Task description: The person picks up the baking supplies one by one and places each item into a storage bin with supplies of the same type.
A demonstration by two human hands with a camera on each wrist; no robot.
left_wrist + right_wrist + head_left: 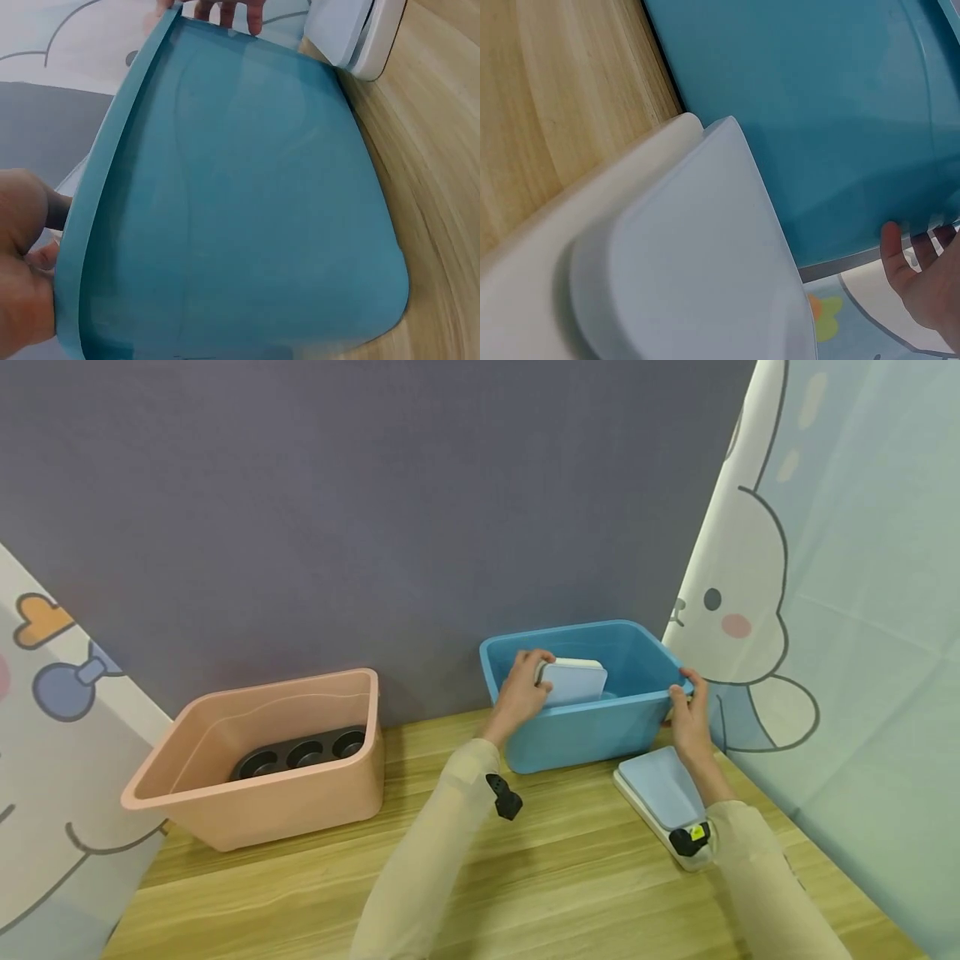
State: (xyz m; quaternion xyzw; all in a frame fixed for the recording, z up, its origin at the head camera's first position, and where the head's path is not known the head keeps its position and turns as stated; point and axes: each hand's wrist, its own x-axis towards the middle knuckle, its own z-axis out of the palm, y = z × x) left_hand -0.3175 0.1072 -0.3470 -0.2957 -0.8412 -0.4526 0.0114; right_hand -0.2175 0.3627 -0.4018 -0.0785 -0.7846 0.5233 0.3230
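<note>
A blue plastic bin (pixel 577 735) stands at the back right of the wooden table. My left hand (pixel 521 693) reaches over its front rim and grips the left edge of a flat cream piece with a light blue face (pixel 577 685), tilted up inside the bin. In the left wrist view the bin's rim partly hides that hand. With thumb in front and fingers round the side, my right hand (pixel 690 710) holds the bin's right front corner. Below my right forearm lies a similar flat cream piece with a light blue top (pixel 663 785), close against the bin.
A peach bin (pixel 277 814) stands at the left, holding a dark muffin pan (pixel 303 753). A grey wall panel (pixel 420 527) rises behind both bins. A printed curtain (pixel 862 652) hangs along the table's right edge.
</note>
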